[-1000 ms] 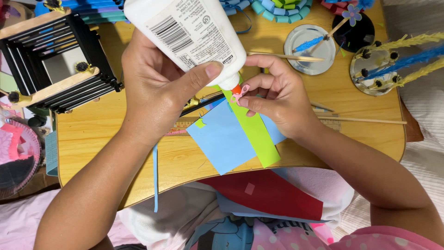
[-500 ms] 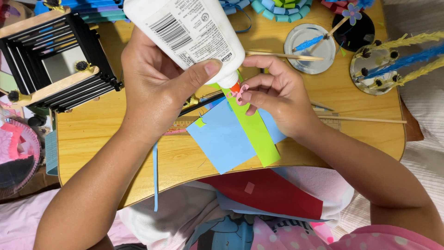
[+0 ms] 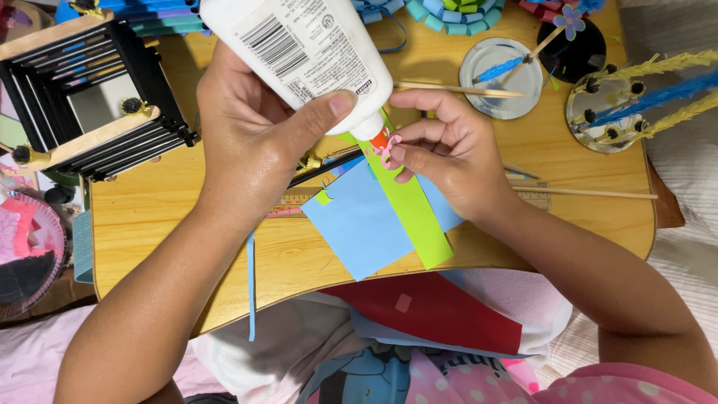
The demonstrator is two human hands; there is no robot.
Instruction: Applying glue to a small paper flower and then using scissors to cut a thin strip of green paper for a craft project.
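At the far left sits a black stick frame (image 3: 82, 97) on the wooden table (image 3: 187, 217). Next to it, the left hand (image 3: 250, 142) is wrapped tight around a white glue bottle (image 3: 299, 49), tipped so its orange tip points down. The tip touches a tiny pink paper shape (image 3: 389, 146), pinched in the right hand (image 3: 449, 153). Under the hands lie a blue paper (image 3: 359, 224) and a green strip (image 3: 415, 217). Far right is a round lid (image 3: 501, 78).

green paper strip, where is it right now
In the head view the green paper strip lies slanted across the blue paper square at mid-table, its top end under the right hand and the glue bottle.
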